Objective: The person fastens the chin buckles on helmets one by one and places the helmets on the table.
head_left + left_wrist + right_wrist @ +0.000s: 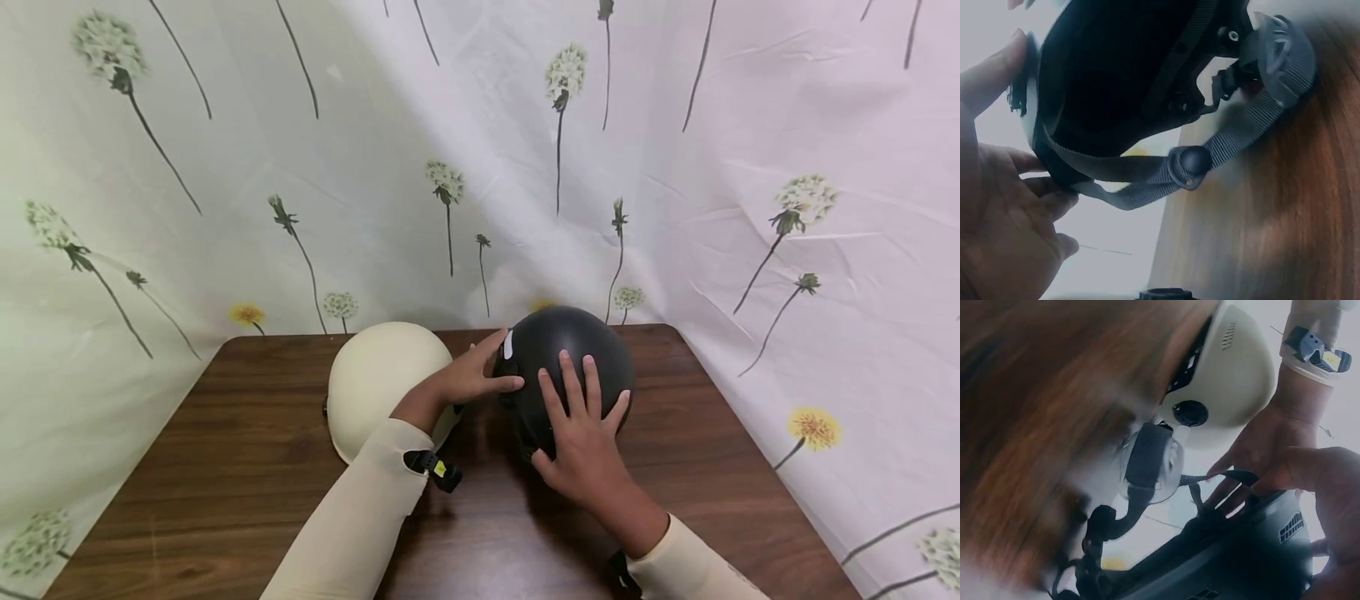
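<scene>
A black helmet (pixel 566 333) is held between both hands over the right half of the table, tilted with its open underside toward the left. My left hand (pixel 468 375) grips the helmet's left edge, its thumb across the outside and its other fingers partly hidden behind the rim. Across the shell's near side spreads my right hand (pixel 588 446), with its thumb at the lower rim. Below the dark hollow, a chin strap (pixel 1235 134) with a round black fitting (pixel 1196 160) hangs in the left wrist view. A cream helmet (pixel 382 367) rests on the table under my left forearm.
The brown wooden table (pixel 247 467) has rounded far corners. Behind it and along both sides hangs a pale cloth (pixel 360 208) printed with dandelions. A black device (pixel 435 468) is strapped at the left wrist, close to the cream helmet.
</scene>
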A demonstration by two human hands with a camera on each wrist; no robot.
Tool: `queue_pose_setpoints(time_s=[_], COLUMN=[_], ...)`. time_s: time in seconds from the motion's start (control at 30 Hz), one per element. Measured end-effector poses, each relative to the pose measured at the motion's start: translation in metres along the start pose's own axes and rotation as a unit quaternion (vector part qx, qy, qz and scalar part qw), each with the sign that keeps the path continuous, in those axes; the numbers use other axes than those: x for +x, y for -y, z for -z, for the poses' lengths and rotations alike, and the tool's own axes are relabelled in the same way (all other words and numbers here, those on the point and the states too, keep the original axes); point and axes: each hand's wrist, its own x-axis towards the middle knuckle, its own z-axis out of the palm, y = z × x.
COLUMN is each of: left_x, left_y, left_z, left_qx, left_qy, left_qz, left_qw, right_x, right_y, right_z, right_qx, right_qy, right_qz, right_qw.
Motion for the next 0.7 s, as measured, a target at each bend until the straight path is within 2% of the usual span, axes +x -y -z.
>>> queue_pose_setpoints(time_s=[0.13,0.3,0.53,0.7], left_x=[-0.002,-0.005,-0.003,-0.002], left_y=[0.005,0.003,-0.005,-0.003], left_z=[0.000,0.003,0.007,0.008], left_qx=[-0.003,-0.011,-0.014,-0.002], left_qy=[0.003,0.014,0.019,0.004], left_qz=[0.010,0.026,-0.004,-0.005], left_qw=[0.9999,0.9995,0.9997,1.0000], right_x=[0.000,0.003,0.007,0.008], right_y=[0.001,0.005,0.012,0.015], right_z=[-0.003,-0.007,-0.011,-0.013], right_qx=[-0.006,-0.015,-0.036,-0.046], right_qy=[-0.001,0.000,0.013,0.027], right_qz=[0.004,0.015,0.016,0.012], right_qw=[1.000,1.000,0.999,0.999])
